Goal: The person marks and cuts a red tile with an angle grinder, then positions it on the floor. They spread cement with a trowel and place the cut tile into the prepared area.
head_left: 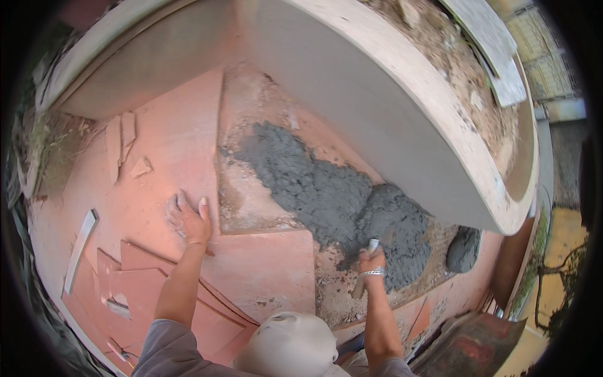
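My left hand (188, 218) rests with fingers spread on a pinkish slab (182, 138), close to its straight edge. In my right hand (370, 261) is a trowel (358, 289); its tan handle shows below my fist and a pale collar above it. The trowel's blade blends into the mortar and cannot be made out clearly. Wet grey mortar (314, 188) lies in a long rough heap over the bare strip between the slabs and the curved wall. My right fist is at the near edge of this heap.
A curved grey wall (377, 107) with a pale rim bounds the right side. Broken slab pieces (144, 295) and a light strip (80, 251) lie at left. A dark rounded lump (465, 249) sits by the wall's end. Slab shards (114, 147) lie farther off.
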The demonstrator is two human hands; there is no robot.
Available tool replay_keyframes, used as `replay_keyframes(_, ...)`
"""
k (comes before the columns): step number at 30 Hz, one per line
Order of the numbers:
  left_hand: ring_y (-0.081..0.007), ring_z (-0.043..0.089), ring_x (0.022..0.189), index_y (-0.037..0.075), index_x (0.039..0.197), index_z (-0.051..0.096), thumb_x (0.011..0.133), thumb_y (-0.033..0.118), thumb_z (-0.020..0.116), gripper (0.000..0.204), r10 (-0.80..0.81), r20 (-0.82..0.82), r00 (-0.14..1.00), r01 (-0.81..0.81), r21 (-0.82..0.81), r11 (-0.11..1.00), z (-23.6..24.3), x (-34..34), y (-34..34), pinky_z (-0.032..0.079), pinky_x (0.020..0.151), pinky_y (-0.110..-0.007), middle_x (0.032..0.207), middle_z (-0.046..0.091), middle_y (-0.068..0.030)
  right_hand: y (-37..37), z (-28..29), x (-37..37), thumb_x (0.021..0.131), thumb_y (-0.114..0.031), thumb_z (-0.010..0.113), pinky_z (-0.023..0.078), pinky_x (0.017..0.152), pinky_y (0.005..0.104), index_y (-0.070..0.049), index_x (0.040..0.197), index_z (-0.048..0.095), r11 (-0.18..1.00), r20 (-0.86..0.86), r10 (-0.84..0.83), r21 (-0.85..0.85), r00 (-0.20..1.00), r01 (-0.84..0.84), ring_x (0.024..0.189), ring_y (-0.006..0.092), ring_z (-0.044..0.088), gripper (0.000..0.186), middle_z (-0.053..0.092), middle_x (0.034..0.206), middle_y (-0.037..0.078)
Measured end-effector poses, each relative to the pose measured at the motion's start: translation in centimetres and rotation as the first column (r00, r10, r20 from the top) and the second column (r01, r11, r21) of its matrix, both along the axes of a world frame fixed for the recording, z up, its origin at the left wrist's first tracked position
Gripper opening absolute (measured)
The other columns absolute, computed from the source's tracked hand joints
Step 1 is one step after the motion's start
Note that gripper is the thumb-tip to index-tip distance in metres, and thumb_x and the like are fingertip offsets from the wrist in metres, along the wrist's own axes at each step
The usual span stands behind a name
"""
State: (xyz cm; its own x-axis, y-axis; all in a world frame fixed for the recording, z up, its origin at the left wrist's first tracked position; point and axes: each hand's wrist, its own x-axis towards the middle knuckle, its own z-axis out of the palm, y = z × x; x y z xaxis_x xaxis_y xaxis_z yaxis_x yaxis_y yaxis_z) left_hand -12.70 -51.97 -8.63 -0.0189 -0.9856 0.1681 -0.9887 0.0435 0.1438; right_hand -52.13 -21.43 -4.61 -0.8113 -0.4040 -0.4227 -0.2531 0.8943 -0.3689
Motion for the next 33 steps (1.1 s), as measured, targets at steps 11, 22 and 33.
replay_keyframes(11,-0.0411,0.031,0.142,0.007,0.148,0.046,0.089,0.045,0.070,0.074,0.037,-0.057,0.998,-0.039,-0.025,0.999,0.9,-0.3,0.0,0.022,0.117,-0.061,0.148,0.041,-0.0176,-28.0,6.0,13.1,0.093,-0.029,0.066,0.054,0.092,0.0511,0.009,0.123,0.053,0.914,0.199,0.402,-0.035,0.894,-0.404,0.103,0.0504,0.067,0.049,0.069,0.106,0.036)
replay_keyframes(22,-0.0388,0.026,0.146,0.008,0.150,0.044,0.088,0.043,0.070,0.076,0.071,-0.093,0.993,-0.064,0.072,0.995,1.3,0.0,0.0,0.016,0.120,-0.061,0.150,0.038,-0.0167,-24.1,13.3,4.9,0.099,-0.038,0.062,0.057,0.079,0.0519,-0.009,0.124,0.056,0.592,-0.101,0.797,-0.062,0.595,-0.803,0.095,0.0437,0.070,0.039,0.071,0.107,0.022)
replay_keyframes(33,-0.0411,0.027,0.144,0.005,0.149,0.043,0.086,0.040,0.071,0.077,0.070,-0.093,0.993,-0.063,0.078,0.995,1.9,-0.3,-0.3,0.016,0.119,-0.062,0.149,0.038,-0.0194,-36.4,9.6,2.1,0.104,-0.038,0.053,0.055,0.087,0.0519,-0.005,0.111,0.057,0.324,0.061,0.927,0.371,0.371,-0.870,0.100,0.0413,0.071,0.034,0.071,0.111,0.026)
